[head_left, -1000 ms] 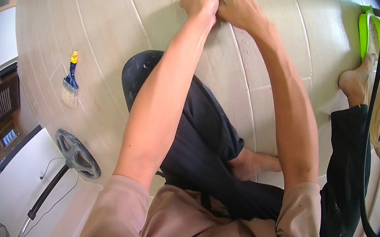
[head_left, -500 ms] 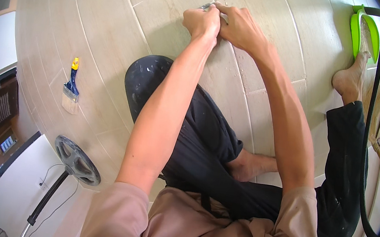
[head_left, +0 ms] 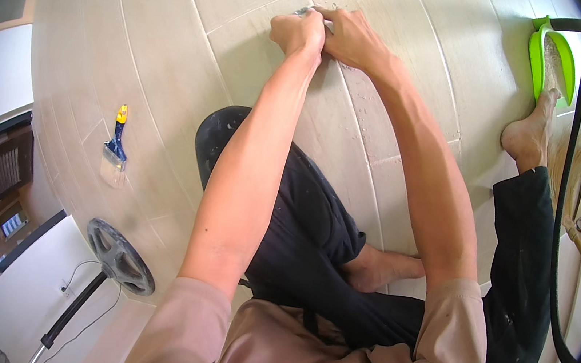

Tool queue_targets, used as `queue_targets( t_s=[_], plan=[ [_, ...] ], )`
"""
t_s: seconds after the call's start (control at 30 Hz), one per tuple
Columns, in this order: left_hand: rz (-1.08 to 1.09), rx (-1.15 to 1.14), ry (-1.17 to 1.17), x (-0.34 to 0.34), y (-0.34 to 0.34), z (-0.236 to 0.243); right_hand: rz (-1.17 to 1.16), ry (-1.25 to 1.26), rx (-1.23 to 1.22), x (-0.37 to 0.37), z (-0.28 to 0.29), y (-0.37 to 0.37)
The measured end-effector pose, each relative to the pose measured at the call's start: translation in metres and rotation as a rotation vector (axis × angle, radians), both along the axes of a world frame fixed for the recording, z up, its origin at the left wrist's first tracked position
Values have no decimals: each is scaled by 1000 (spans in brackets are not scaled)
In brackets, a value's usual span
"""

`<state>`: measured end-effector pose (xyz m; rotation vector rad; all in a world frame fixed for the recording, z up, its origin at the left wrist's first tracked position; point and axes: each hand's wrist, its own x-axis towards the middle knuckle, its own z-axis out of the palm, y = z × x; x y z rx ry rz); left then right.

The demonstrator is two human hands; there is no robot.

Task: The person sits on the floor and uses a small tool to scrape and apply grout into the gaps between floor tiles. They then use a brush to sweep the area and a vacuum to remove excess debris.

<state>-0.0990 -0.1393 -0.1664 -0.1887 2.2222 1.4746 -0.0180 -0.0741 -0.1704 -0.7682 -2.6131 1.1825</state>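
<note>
Both my hands are together low over the tiled floor [head_left: 240,65], at a joint between tiles. My left hand [head_left: 299,34] is closed in a fist around a small grey tool [head_left: 301,12]; only a bit of it shows by the fingers, so its kind is hidden. My right hand [head_left: 359,40] presses against the left one, its fingers bent at the same tool. What the right fingers grip is mostly covered. Pale crumbs [head_left: 332,5] lie along the joint just beyond and beside the hands.
A paintbrush [head_left: 116,147] with a yellow-tipped blue handle lies to the left. Behind it stands a long pole with a round grey head [head_left: 121,256]. At far right are a green dustpan [head_left: 536,60] holding debris, a straw broom [head_left: 569,185] and a black hose [head_left: 563,217].
My hands have slid a little farther along the joint, away from me, still joined around the tool. The whole view has shifted slightly, so the floor things sit lower.
</note>
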Motion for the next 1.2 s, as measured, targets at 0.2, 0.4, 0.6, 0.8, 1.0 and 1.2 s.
queue_targets(
  t_s=[0.2,0.4,0.6,0.8,1.0,1.2],
  plan=[
    [-98,-53,42,27,-33,-18,-59,-58,-60,36,4,-39],
    [-47,34,151,6,-13,-22,-4,54,33,7,-3,-13],
    [28,-23,24,-25,12,2,19,-27,6,-25,1,6],
    [-103,-65,93,7,-18,-16,-54,-58,35,13,-11,-21],
    [-80,-22,37,23,-28,-6,-53,-37,38,26,-4,-34],
    [76,42,-82,-38,17,2,63,-180,81,-38,8,6]
  ],
)
